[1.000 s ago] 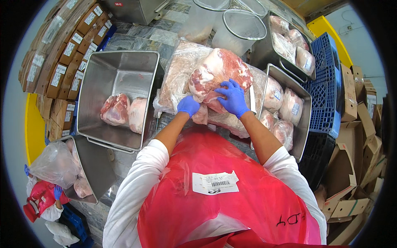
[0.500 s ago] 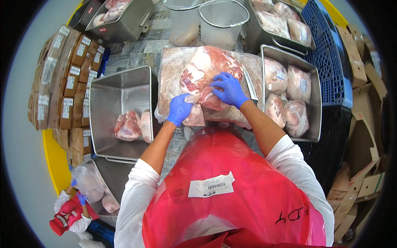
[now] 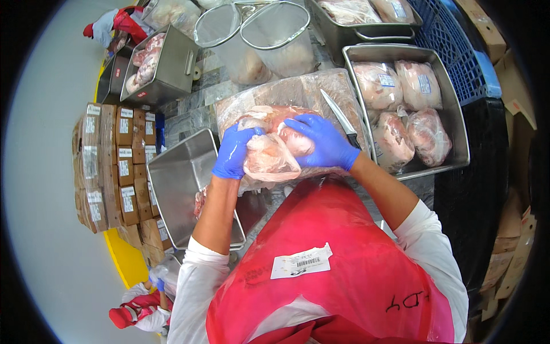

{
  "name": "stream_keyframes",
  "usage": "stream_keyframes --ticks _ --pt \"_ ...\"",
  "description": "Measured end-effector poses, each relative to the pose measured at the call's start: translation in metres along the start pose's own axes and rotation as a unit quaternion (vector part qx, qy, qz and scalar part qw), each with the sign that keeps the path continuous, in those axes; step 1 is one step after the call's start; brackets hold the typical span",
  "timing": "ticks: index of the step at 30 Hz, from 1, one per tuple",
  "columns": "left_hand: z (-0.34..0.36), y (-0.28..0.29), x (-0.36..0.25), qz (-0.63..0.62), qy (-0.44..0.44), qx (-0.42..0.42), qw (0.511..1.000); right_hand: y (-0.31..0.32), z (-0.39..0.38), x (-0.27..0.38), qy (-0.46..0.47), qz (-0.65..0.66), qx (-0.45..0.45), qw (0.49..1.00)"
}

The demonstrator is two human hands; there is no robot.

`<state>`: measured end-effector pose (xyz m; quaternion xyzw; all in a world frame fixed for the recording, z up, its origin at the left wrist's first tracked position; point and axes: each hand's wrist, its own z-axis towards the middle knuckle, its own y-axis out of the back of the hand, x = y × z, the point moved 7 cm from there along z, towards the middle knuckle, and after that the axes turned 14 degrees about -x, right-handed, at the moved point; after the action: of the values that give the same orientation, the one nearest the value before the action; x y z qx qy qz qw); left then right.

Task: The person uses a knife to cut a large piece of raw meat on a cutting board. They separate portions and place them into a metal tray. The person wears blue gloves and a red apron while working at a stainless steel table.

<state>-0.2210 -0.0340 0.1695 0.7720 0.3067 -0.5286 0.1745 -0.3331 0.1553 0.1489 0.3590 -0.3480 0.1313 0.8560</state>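
Note:
A large pink-and-white cut of meat is squeezed between my blue-gloved hands, its pale flap hanging toward my apron. My left hand is closed around its left side, with the fingertips on the near folds. From the right, my right hand wraps over the meat; part of its grip is hidden. Beneath is a plastic-wrapped block, serving as a work surface. On its right part lies a knife, blade pointing away and dark handle beside my right wrist.
At right stands a metal tub with several bagged, labelled meat pieces. At left is another metal tub with some meat in it. Two clear bins stand beyond the block. Stacked cartons and a co-worker are farther left.
The meat has been lifted and gathered toward me, its pale flap now facing up. My right hand has moved from on top to its right side. The camera view has turned.

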Motion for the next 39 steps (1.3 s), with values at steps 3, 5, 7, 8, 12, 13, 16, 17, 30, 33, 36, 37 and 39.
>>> stream_keyframes --ticks 3,5,7,8,12,13,16,17,30,33,36,37,39 --pt "-0.003 -0.013 -0.004 0.013 -0.039 0.008 0.999 0.0 0.0 0.01 -0.017 -0.084 -0.041 0.995" --pt "-0.016 -0.025 -0.012 0.058 -0.035 -0.008 0.998 0.0 -0.002 0.004 -0.047 -0.1 -0.019 0.994" --pt "-0.029 -0.029 -0.013 0.059 -0.025 -0.026 0.998 -0.004 -0.004 0.001 -0.045 -0.114 -0.023 0.992" --pt "-0.031 -0.03 -0.011 0.063 -0.021 -0.022 0.998 -0.007 -0.005 -0.003 -0.047 -0.12 -0.02 0.991" --pt "-0.033 -0.02 -0.006 0.102 -0.032 -0.016 0.994 -0.015 0.009 -0.014 -0.029 -0.146 -0.012 0.989" --pt "-0.033 -0.014 0.0 0.123 -0.036 -0.013 0.992 -0.017 0.012 -0.017 -0.027 -0.152 -0.012 0.988" --pt "-0.042 0.008 0.035 0.209 -0.033 -0.027 0.977 -0.032 0.01 -0.026 0.02 -0.25 0.011 0.968" --pt "-0.039 0.019 0.059 0.226 -0.063 -0.003 0.972 -0.037 0.008 -0.028 0.03 -0.259 0.017 0.965" --pt "-0.056 -0.022 0.171 0.39 -0.26 0.09 0.879 -0.092 -0.082 -0.044 -0.402 0.014 0.059 0.914" --pt "-0.052 -0.04 0.173 0.355 -0.263 0.105 0.891 -0.114 -0.095 -0.062 -0.461 0.049 0.047 0.885" --pt "-0.044 -0.052 0.19 0.323 -0.235 0.057 0.915 -0.125 -0.088 -0.076 -0.456 0.036 0.047 0.888" --pt "-0.04 -0.058 0.188 0.289 -0.23 0.024 0.929 -0.125 -0.083 -0.082 -0.449 0.028 0.045 0.892" --pt "-0.022 -0.072 0.187 0.288 -0.231 -0.02 0.929 -0.131 -0.068 -0.112 -0.363 -0.099 0.008 0.926"
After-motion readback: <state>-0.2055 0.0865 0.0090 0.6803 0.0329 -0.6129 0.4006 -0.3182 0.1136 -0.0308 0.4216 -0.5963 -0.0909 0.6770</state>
